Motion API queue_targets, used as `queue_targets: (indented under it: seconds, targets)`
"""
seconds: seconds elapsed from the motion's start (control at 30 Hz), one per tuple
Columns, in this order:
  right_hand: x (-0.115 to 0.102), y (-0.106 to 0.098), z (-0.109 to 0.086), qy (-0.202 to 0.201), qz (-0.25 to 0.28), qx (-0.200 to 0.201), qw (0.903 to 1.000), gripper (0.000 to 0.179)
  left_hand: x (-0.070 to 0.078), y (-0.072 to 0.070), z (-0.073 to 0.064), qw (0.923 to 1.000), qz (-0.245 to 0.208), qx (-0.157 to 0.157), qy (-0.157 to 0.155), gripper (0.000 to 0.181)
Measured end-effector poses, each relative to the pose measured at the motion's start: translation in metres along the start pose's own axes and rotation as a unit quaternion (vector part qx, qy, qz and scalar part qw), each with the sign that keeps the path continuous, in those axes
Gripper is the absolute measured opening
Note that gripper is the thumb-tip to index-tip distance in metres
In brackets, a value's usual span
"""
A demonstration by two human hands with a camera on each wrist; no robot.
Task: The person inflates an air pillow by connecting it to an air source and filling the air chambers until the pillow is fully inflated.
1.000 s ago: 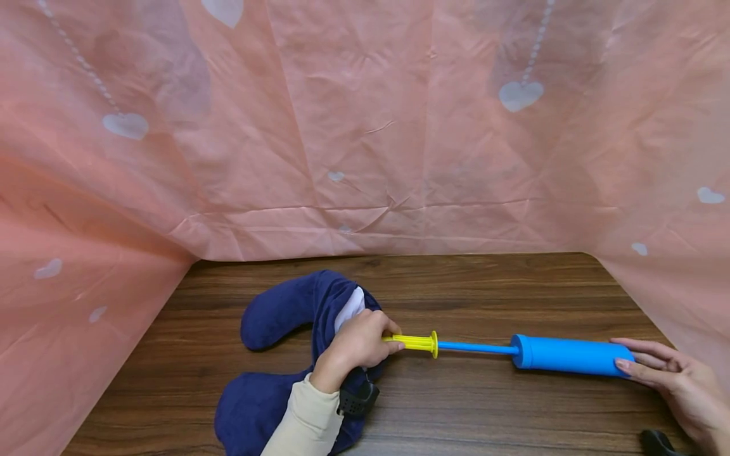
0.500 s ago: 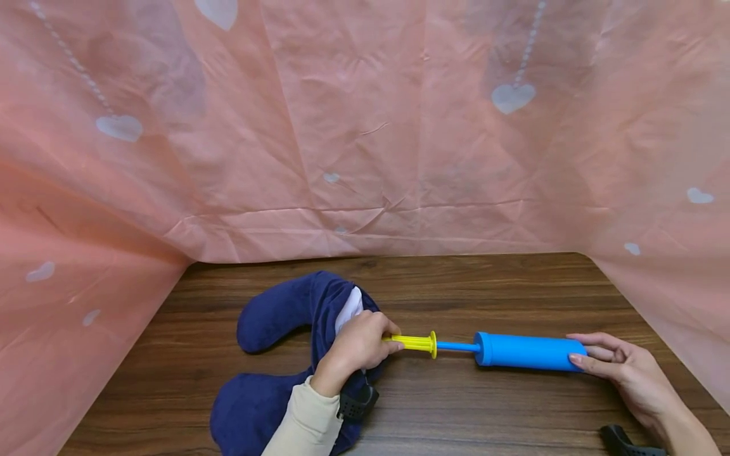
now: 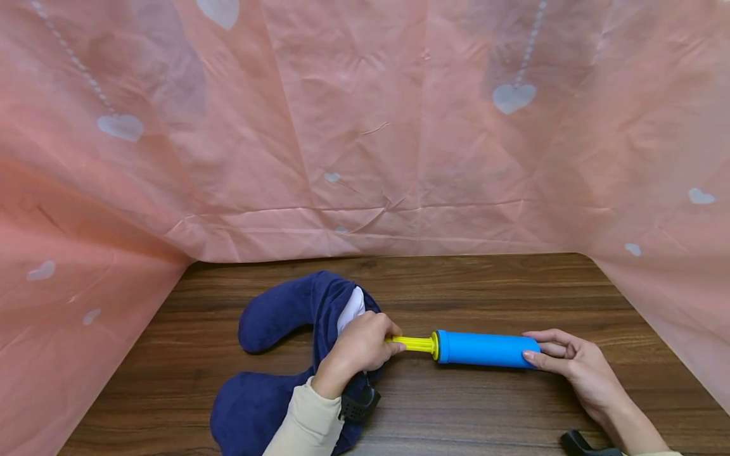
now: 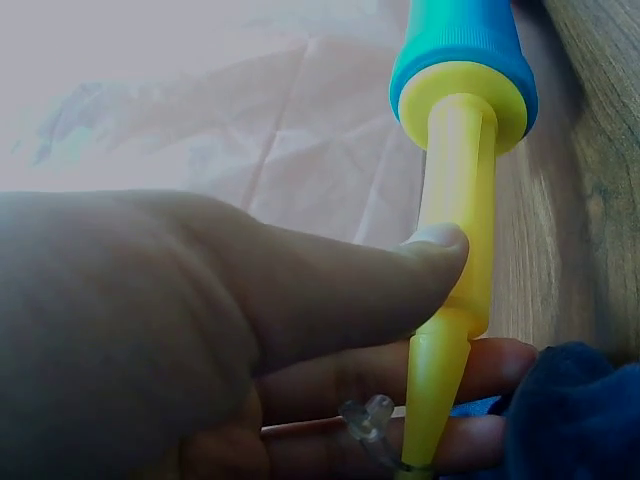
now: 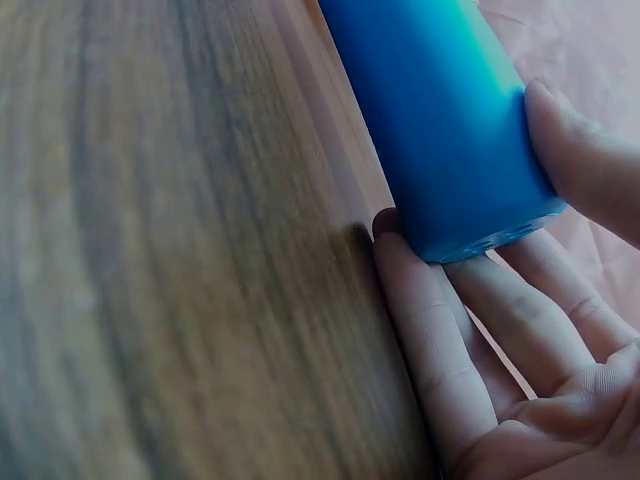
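Observation:
A hand pump with a blue barrel and a yellow nozzle end lies level above the table. My left hand pinches the yellow end between thumb and fingers. In the left wrist view the tapered yellow tip points down, with a clear plastic valve at its lower end. My right hand grips the barrel's far end, thumb and fingers around its edge. A navy U-shaped neck pillow lies under my left hand, its opening showing a white lining.
The dark wooden table carries everything. A pink curtain with pale hearts hangs behind and at both sides. Black wrist cameras sit at the left wrist and the right wrist.
My right hand has pushed the blue barrel left, and the blue rod between barrel and yellow end has disappeared inside. My left hand keeps its hold in place.

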State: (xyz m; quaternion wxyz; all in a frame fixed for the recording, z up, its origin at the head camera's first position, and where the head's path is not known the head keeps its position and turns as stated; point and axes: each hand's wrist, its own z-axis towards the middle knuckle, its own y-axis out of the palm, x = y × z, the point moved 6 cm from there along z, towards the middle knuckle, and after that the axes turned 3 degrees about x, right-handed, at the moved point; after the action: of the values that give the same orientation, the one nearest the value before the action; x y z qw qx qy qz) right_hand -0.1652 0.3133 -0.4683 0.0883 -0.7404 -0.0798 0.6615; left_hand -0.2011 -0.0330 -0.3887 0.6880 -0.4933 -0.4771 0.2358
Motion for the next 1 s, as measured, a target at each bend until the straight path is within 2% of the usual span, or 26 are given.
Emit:
queue_targets:
  seconds: [0.2, 0.37, 0.57, 0.7, 0.87, 1.0]
  targets:
    - [-0.001, -0.001, 0.002, 0.004, 0.006, 0.004, 1.0, 0.03, -0.003, 0.0, 0.0, 1.0, 0.003, -0.003, 0.0, 0.013]
    - [0.005, -0.013, 0.002, 0.009, -0.001, 0.0, 1.0, 0.031, -0.005, 0.001, 0.001, 1.0, -0.001, -0.007, -0.001, 0.014]
    - [0.018, -0.045, -0.002, 0.016, 0.014, -0.002, 0.9998, 0.032, -0.005, 0.003, 0.001, 1.0, -0.003, -0.007, 0.005, 0.011]
    - [0.03, -0.072, -0.006, 0.018, 0.019, 0.015, 0.9996, 0.033, -0.006, 0.004, 0.001, 0.9999, -0.006, -0.009, 0.005, 0.013]
    - [0.042, -0.103, -0.011, -0.004, 0.053, 0.031, 0.9981, 0.039, -0.009, 0.005, 0.002, 0.9998, -0.013, -0.012, 0.006, 0.014]
    - [0.048, -0.115, -0.012, -0.029, 0.082, 0.025, 0.9959, 0.046, -0.011, 0.004, 0.003, 0.9998, -0.016, -0.011, 0.008, 0.013]
